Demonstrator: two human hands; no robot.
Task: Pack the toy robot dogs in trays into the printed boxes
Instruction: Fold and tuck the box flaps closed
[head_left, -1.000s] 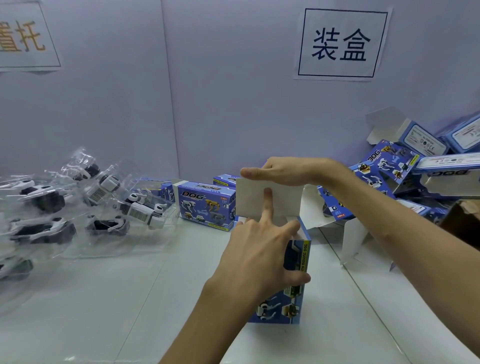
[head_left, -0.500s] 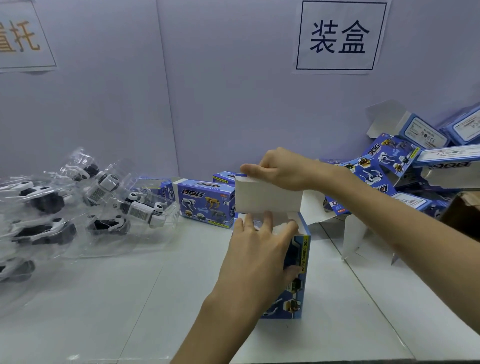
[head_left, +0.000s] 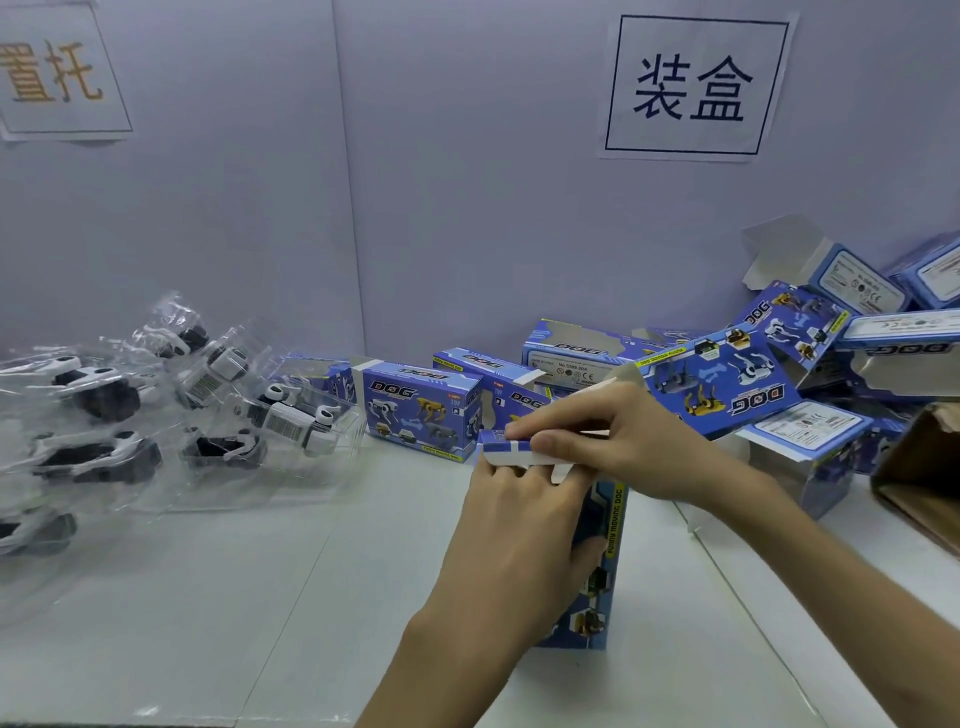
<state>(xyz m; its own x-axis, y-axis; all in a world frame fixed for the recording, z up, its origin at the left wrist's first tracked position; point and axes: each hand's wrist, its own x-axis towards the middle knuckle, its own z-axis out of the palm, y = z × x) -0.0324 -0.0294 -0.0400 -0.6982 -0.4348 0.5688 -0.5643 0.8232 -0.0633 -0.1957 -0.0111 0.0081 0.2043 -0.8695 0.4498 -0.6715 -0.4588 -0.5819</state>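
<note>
A blue printed box (head_left: 600, 577) stands upright on the white table, near the middle. My left hand (head_left: 524, 540) grips its side, thumb on the front face, fingers up at the top edge. My right hand (head_left: 608, 441) pinches the box's top flap (head_left: 511, 451) and holds it folded down over the opening. The box's inside is hidden. Several toy robot dogs in clear plastic trays (head_left: 291, 421) lie at the left.
Closed printed boxes (head_left: 421, 410) stand in a row by the back wall. A heap of open boxes (head_left: 722, 384) fills the right corner. A brown carton (head_left: 924, 467) sits at the right edge. The table (head_left: 260, 597) lies bare in front.
The top flap stood upright a second ago; my right hand has folded it down over the opening. My left index finger has dropped from the flap to the box top.
</note>
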